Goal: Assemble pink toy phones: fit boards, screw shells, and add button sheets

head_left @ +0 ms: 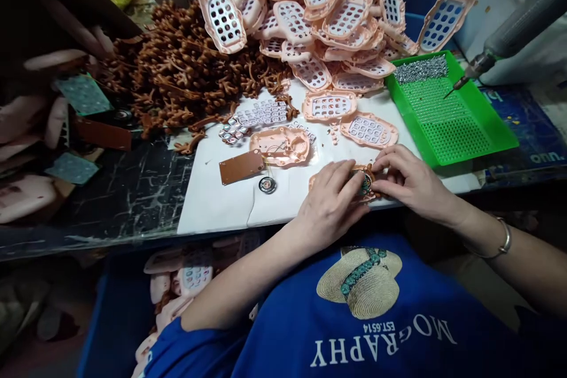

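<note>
Both my hands rest on a pink plastic toy-phone shell at the near edge of a white sheet. My left hand lies over the shell with fingers curled, pressing a small green and brown part into it. My right hand pinches that same part from the right. Most of the shell is hidden under my hands.
A heap of pink keypad shells lies at the back, with brown rubber pieces to its left. A green tray of screws sits right, under a hanging electric screwdriver. A brown circuit board, small speaker and open shell lie nearby.
</note>
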`<action>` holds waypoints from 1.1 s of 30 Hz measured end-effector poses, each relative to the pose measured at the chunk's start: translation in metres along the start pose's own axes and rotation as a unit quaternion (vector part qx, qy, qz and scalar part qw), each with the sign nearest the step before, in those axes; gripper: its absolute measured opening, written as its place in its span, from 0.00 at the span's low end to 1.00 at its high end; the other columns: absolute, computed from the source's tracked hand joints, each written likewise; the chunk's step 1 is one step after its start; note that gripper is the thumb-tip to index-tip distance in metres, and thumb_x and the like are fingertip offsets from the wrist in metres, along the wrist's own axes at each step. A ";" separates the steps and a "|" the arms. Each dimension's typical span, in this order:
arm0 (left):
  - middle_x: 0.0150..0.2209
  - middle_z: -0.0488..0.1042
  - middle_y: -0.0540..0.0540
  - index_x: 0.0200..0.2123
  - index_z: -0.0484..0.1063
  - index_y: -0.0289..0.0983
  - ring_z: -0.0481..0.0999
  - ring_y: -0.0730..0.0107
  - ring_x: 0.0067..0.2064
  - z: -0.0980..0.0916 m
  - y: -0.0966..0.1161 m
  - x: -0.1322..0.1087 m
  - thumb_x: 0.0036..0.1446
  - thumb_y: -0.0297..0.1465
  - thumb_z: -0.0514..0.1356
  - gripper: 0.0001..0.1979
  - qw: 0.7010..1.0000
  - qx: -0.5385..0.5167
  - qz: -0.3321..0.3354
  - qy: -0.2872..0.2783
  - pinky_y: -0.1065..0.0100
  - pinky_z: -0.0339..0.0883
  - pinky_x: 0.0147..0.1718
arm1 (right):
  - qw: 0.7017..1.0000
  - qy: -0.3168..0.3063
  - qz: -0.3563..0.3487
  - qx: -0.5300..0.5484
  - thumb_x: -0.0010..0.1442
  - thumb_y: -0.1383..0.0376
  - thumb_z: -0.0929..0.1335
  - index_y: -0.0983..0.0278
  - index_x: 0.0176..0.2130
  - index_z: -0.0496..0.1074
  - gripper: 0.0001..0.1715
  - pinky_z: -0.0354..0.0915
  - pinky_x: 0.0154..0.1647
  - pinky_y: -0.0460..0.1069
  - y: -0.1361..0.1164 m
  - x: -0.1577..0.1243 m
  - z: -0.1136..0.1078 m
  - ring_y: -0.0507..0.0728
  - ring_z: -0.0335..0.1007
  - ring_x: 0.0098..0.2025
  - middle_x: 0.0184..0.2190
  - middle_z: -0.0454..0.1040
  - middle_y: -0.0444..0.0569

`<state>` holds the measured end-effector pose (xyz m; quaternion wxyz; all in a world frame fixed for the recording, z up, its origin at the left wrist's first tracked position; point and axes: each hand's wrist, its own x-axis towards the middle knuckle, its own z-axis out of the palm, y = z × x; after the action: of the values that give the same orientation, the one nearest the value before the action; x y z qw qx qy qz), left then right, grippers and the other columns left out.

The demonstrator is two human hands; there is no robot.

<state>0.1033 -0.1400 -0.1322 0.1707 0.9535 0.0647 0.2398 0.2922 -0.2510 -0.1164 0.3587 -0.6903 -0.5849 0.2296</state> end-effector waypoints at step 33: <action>0.48 0.74 0.37 0.50 0.70 0.35 0.71 0.53 0.51 -0.033 -0.057 0.065 0.61 0.33 0.58 0.15 0.993 0.027 -0.109 0.041 0.51 0.65 0.49 | 0.990 0.077 0.011 0.121 0.49 0.54 0.77 0.53 0.65 0.55 0.50 0.70 0.54 0.59 0.010 0.056 -0.043 0.62 0.70 0.54 0.53 0.68 0.52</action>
<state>0.1422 -0.0641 -0.0970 0.1668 0.9345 0.1818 0.2567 0.3422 -0.2072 -0.0904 0.4812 -0.6635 -0.5161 0.2488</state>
